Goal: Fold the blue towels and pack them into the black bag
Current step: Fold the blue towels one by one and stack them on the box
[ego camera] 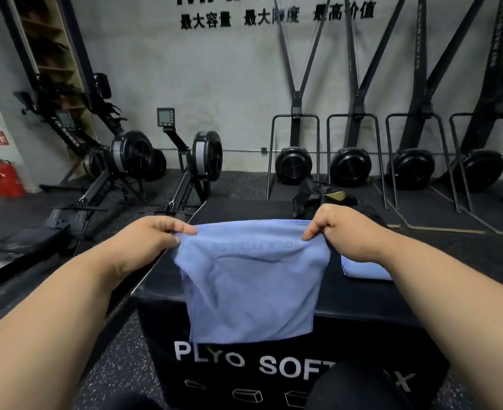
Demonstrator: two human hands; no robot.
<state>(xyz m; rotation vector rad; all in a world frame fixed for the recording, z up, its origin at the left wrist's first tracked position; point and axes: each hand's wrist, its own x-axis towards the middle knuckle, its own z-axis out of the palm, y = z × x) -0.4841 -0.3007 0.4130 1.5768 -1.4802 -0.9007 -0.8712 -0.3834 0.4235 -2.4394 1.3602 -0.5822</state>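
Gym floor, dark and speckled, fills the frame, with a grey wall across the top carrying black lettering, two rowing machines [143, 173] at the left and a row of black fan machines [350, 164] along the wall at the right. Red fire extinguishers [4, 177] stand at the far left edge. At the centre bottom is a black soft box [273, 365] with white letters on its front. I hold a blue towel [250, 279] up over the box: my left hand [152, 235] pinches its upper left corner between thumb and curled fingers, and my right hand [333, 223] pinches the upper right corner the same way. The towel hangs down over the box's front edge. A folded blue towel [365, 269] lies on the box top at the right, partly behind my right forearm. The black bag [315, 199] sits on the far side of the box, just above my right hand.
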